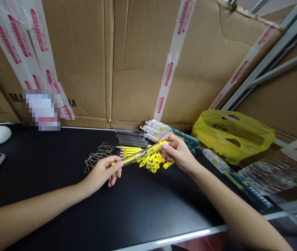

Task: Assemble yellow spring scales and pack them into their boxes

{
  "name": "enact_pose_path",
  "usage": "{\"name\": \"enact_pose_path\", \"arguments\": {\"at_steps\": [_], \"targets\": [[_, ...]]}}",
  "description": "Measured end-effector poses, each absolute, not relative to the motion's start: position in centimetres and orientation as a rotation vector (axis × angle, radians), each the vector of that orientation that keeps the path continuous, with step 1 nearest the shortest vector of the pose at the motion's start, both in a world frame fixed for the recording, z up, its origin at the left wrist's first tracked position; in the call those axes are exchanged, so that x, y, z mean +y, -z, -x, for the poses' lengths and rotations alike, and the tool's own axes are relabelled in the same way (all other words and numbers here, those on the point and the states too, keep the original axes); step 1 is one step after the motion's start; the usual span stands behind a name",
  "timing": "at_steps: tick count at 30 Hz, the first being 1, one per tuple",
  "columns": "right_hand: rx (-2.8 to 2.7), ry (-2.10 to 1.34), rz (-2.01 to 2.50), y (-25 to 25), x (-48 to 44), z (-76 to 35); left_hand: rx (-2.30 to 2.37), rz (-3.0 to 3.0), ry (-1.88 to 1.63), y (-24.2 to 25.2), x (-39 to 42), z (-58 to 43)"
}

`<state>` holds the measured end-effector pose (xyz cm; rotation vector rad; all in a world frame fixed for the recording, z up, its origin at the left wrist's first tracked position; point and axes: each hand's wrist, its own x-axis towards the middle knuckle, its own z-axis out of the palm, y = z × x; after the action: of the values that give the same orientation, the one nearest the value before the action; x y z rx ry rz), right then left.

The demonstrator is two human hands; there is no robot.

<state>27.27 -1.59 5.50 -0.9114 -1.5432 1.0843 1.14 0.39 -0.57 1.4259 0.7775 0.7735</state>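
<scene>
Left hand [104, 172] pinches lower end of yellow tube [141, 154]; right hand [177, 151] grips upper end. Tube held tilted above black table [59, 195], over yellow clips [153, 164], near wire hooks [97, 156].

Slim yellow tool [142, 154], clear-cased, tilted, gripped at both ends
</scene>
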Motion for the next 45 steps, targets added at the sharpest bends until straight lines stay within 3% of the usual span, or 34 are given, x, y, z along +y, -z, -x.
{"name": "enact_pose_path", "arguments": {"at_steps": [45], "targets": [[-1.643, -0.929, 1.044, -5.5, -1.8, -27.1, 0.691, -1.657, -0.714, 0.7, -0.3, -0.9]]}}
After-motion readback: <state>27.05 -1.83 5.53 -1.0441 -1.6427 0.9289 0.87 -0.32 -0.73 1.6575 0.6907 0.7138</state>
